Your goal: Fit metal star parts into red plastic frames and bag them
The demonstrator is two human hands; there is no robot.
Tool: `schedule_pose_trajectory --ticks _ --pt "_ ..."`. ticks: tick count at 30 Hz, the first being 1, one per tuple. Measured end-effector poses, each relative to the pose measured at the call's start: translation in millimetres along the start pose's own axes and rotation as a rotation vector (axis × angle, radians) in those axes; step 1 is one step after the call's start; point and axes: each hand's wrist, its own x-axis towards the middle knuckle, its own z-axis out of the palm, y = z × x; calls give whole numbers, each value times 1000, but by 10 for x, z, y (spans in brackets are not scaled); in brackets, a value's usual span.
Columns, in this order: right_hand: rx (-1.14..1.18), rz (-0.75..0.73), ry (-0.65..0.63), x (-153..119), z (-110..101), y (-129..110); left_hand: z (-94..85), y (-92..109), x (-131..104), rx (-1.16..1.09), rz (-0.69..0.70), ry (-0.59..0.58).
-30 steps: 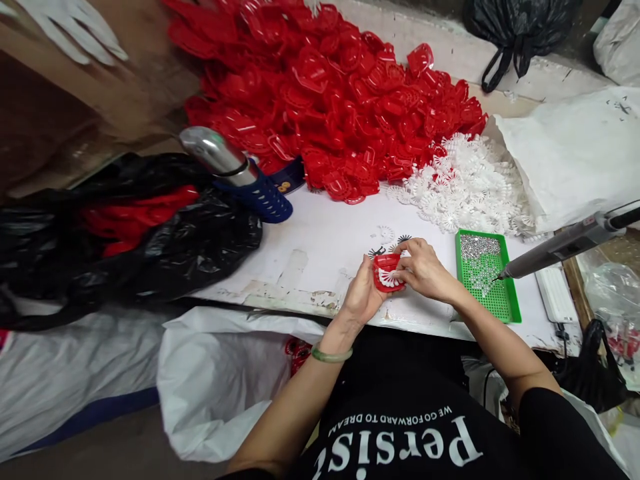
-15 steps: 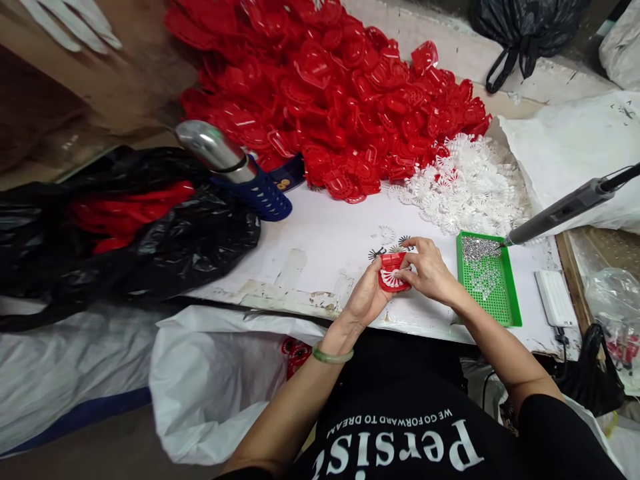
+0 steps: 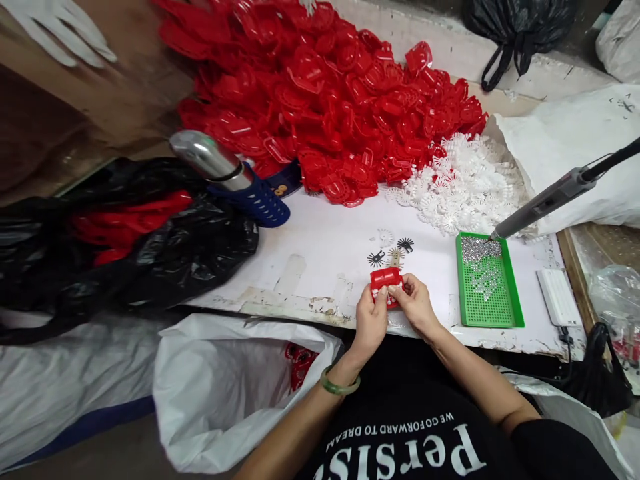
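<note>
Close to the table's front edge, a small red plastic piece [image 3: 387,277] with a white fan-shaped insert in it is held between both hands. My left hand [image 3: 371,319] grips its left side, thumb on the front. My right hand [image 3: 416,305] grips the right side, its thumb pressing on the white insert. The thumbs cover part of the insert. Just beyond the piece lie two black spoked parts, one a black fan-shaped part [image 3: 376,259], along with a beige fan-shaped part [image 3: 395,257] and a pale fan-shaped part [image 3: 385,237].
A heap of red plastic pieces [image 3: 320,100] and a pile of white fan parts [image 3: 463,187] lie at the back. Right stands a green tray [image 3: 515,303] of small shiny beads, a grey pen-shaped tool [image 3: 543,203] reaching over it. Left are a metal-and-blue bottle [image 3: 240,183] and black bag [image 3: 220,247].
Both hands have drawn the red piece slightly down toward me. My right hand has moved from above the white insert to the piece's right side, and both thumbs now press on it.
</note>
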Motion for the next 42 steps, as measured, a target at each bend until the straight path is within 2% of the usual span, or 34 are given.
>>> schedule_pose_trajectory --ticks 2,4,6,8,11,15,17,18,20,22,24,27,30,33,38,42 --pt "-57 13 -163 52 -93 -49 -73 12 3 -117 -61 -15" --pt "-297 -77 -214 197 -237 -184 -161 70 44 -277 -154 -18" --pt "-669 -218 -29 407 -364 -341 -241 138 103 -371 -222 6" --pt "-1008 -230 91 631 -423 -446 -286 186 149 -415 -259 14" --pt "-1218 -162 60 872 -415 -470 -272 205 168 -455 -313 -30" --pt "-1177 -187 67 861 -473 -497 -220 233 175 -443 -415 -108" --pt "-1075 -275 -12 722 -535 -591 -222 288 204 -443 -518 -188" --pt "-1007 -354 -115 637 -556 -653 -228 322 224 -451 -568 -245" --pt "-905 -544 -412 470 -563 -777 -240 390 263 -460 -640 -378" --pt "-936 -688 -683 346 -524 -870 -242 444 281 -419 -675 -504" --pt "-1063 -766 -830 286 -472 -915 -236 479 269 -339 -696 -593" --pt "-1198 -823 -924 281 -428 -907 -228 507 209 -246 -653 -660" --pt "-1234 -817 -942 279 -438 -873 -228 514 143 -197 -584 -691" --pt "-1221 -777 -907 224 -475 -861 -218 501 95 -161 -536 -672" --pt "-1074 -717 -776 108 -565 -794 -155 467 30 -127 -485 -607" --pt "-1003 -703 -620 82 -594 -578 -69 441 -34 -126 -463 -564"
